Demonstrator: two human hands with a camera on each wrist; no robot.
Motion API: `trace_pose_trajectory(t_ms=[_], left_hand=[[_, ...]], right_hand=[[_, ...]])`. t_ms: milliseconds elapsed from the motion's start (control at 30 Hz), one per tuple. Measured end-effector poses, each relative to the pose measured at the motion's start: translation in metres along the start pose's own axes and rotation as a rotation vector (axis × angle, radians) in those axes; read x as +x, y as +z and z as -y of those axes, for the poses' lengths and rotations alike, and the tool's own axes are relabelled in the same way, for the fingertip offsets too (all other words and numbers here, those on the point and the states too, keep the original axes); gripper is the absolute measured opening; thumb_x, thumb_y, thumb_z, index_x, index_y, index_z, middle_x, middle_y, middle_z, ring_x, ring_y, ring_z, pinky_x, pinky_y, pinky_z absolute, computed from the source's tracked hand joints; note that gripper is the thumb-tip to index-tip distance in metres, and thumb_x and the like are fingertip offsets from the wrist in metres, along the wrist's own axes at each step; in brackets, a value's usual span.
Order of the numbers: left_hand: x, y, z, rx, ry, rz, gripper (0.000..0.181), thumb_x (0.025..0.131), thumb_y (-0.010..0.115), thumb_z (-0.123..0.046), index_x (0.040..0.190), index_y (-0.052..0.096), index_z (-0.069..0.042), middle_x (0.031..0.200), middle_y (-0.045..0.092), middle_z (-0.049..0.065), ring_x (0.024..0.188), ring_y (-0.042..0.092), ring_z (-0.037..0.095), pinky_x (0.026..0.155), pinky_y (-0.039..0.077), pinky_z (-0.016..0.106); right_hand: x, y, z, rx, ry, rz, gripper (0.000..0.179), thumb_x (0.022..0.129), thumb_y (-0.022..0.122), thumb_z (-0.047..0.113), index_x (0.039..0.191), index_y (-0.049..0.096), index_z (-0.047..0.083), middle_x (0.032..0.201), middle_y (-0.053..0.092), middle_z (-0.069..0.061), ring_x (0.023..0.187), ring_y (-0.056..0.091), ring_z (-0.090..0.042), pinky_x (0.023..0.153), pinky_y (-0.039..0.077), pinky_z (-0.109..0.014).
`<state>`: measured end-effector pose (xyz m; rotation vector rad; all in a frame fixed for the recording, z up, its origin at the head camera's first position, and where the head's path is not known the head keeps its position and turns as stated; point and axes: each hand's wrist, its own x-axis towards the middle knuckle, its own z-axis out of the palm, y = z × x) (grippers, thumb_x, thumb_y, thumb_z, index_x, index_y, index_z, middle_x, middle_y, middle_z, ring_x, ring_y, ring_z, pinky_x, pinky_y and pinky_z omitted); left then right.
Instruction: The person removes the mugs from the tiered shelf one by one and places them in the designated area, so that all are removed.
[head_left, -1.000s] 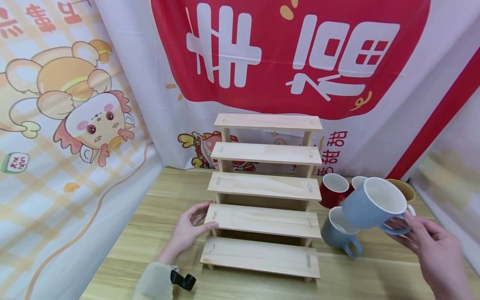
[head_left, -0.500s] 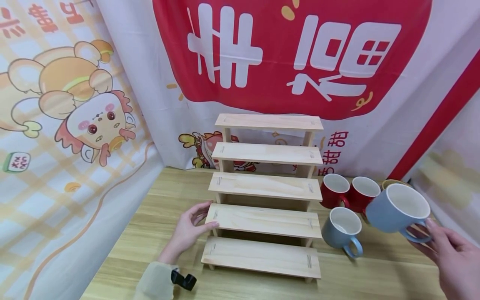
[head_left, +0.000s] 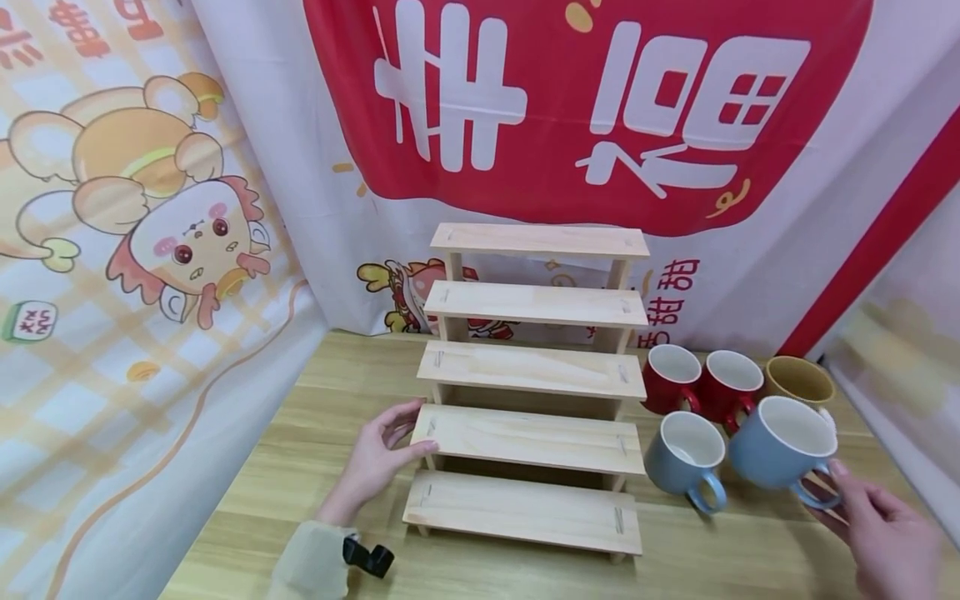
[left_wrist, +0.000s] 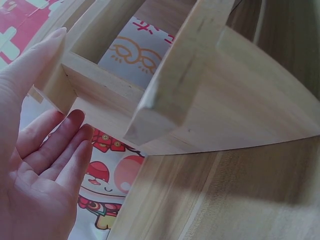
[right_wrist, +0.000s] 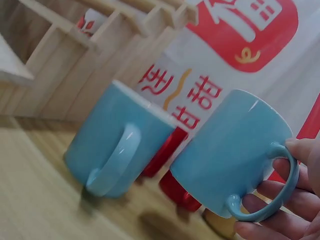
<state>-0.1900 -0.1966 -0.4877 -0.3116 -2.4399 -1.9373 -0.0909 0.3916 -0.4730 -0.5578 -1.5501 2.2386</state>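
Observation:
My right hand point(head_left: 888, 533) grips a blue mug point(head_left: 780, 450) by its handle. In the right wrist view the held mug point(right_wrist: 230, 150) is tilted and hangs above the tabletop, with fingers through the handle. A second blue mug point(head_left: 681, 454) stands just left of it beside the wooden stepped shelf point(head_left: 525, 437). My left hand point(head_left: 378, 450) holds the left end of the shelf's second step from the bottom. In the left wrist view the thumb lies against one side of the board, and the fingers of the left hand point(left_wrist: 47, 160) curl at the other.
Behind the blue mugs stand two red mugs point(head_left: 670, 383) and a brown mug point(head_left: 798, 379). The shelf stands on a wood-grain table point(head_left: 352, 375). A printed curtain point(head_left: 360, 275) hangs behind, and side cloths point(head_left: 247, 392) bound the table.
My right hand first carried the blue mug to the right, then lowered it toward the table and slightly back left. My left hand has stayed on the shelf.

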Motion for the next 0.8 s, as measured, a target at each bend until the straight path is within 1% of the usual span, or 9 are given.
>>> trace_pose_trajectory(t_ms=[133, 300, 367, 567, 600, 700, 733, 767, 800], left_hand=[[0.002, 0.000, 0.001, 0.004, 0.004, 0.006, 0.076, 0.077, 0.091, -0.023, 0.142, 0.055, -0.006, 0.145, 0.054, 0.007, 0.133, 0.051, 0.027, 0.112, 0.040, 0.028], [0.002, -0.001, 0.002, 0.007, -0.002, 0.005, 0.075, 0.077, 0.091, -0.021, 0.141, 0.055, -0.005, 0.145, 0.055, 0.008, 0.132, 0.052, 0.028, 0.112, 0.040, 0.028], [0.002, -0.001, 0.002, 0.007, -0.003, 0.005, 0.075, 0.077, 0.091, -0.022, 0.141, 0.056, -0.005, 0.144, 0.055, 0.008, 0.132, 0.052, 0.027, 0.112, 0.041, 0.028], [0.001, 0.000, 0.002, 0.014, -0.014, 0.008, 0.075, 0.077, 0.091, -0.023, 0.141, 0.056, -0.007, 0.145, 0.055, 0.007, 0.132, 0.052, 0.027, 0.112, 0.041, 0.030], [0.000, -0.001, 0.002, 0.024, -0.015, 0.007, 0.075, 0.077, 0.091, -0.024, 0.141, 0.056, -0.008, 0.145, 0.055, 0.007, 0.132, 0.052, 0.028, 0.112, 0.041, 0.032], [-0.001, -0.005, 0.002, 0.057, 0.005, 0.009, 0.076, 0.077, 0.091, -0.025, 0.143, 0.055, -0.008, 0.146, 0.054, 0.008, 0.132, 0.052, 0.032, 0.113, 0.041, 0.040], [-0.001, -0.007, 0.001, 0.073, 0.014, 0.010, 0.076, 0.078, 0.090, -0.025, 0.144, 0.054, -0.009, 0.146, 0.054, 0.009, 0.132, 0.051, 0.033, 0.114, 0.040, 0.043], [-0.001, -0.010, 0.001, 0.097, 0.027, 0.008, 0.076, 0.080, 0.089, -0.025, 0.145, 0.053, -0.009, 0.147, 0.053, 0.010, 0.133, 0.050, 0.035, 0.114, 0.039, 0.048], [-0.001, -0.014, 0.000, 0.128, 0.039, 0.004, 0.076, 0.082, 0.087, -0.026, 0.147, 0.051, -0.010, 0.149, 0.052, 0.010, 0.135, 0.048, 0.037, 0.115, 0.036, 0.052]], right_hand=[[0.000, -0.006, -0.015, -0.002, 0.016, 0.003, 0.013, 0.096, 0.072, 0.016, 0.087, 0.080, 0.013, 0.084, 0.076, 0.002, 0.073, 0.074, -0.014, 0.064, 0.062, -0.028], [-0.001, -0.009, -0.030, -0.063, 0.042, -0.021, 0.017, 0.097, 0.071, 0.017, 0.083, 0.081, 0.014, 0.081, 0.076, 0.005, 0.072, 0.073, -0.009, 0.064, 0.061, -0.024], [-0.002, -0.008, -0.036, -0.059, 0.057, -0.043, 0.019, 0.097, 0.071, 0.016, 0.081, 0.080, 0.012, 0.079, 0.076, 0.004, 0.072, 0.073, -0.009, 0.064, 0.062, -0.025], [-0.006, -0.005, -0.047, -0.055, 0.179, -0.179, 0.021, 0.093, 0.077, 0.023, 0.073, 0.079, 0.016, 0.070, 0.073, -0.001, 0.065, 0.073, -0.013, 0.063, 0.062, -0.027], [-0.007, -0.005, -0.048, -0.109, 0.183, -0.199, 0.022, 0.092, 0.078, 0.026, 0.072, 0.078, 0.019, 0.068, 0.073, 0.002, 0.064, 0.072, -0.010, 0.062, 0.062, -0.025], [-0.009, -0.008, -0.047, -0.446, 0.106, -0.197, 0.022, 0.095, 0.073, 0.040, 0.076, 0.075, 0.028, 0.068, 0.070, 0.014, 0.064, 0.065, 0.005, 0.063, 0.058, -0.015], [-0.008, -0.009, -0.045, -0.546, 0.063, -0.187, 0.018, 0.094, 0.072, 0.043, 0.083, 0.076, 0.029, 0.071, 0.070, 0.016, 0.067, 0.064, 0.007, 0.064, 0.055, -0.013], [-0.009, -0.010, -0.041, -0.687, 0.008, -0.179, 0.019, 0.095, 0.071, 0.046, 0.095, 0.078, 0.029, 0.080, 0.074, 0.011, 0.076, 0.066, 0.001, 0.071, 0.050, -0.009], [-0.009, -0.011, -0.036, -0.836, -0.065, -0.171, 0.025, 0.095, 0.069, 0.048, 0.108, 0.077, 0.028, 0.092, 0.076, 0.006, 0.087, 0.069, -0.007, 0.077, 0.049, -0.014]])
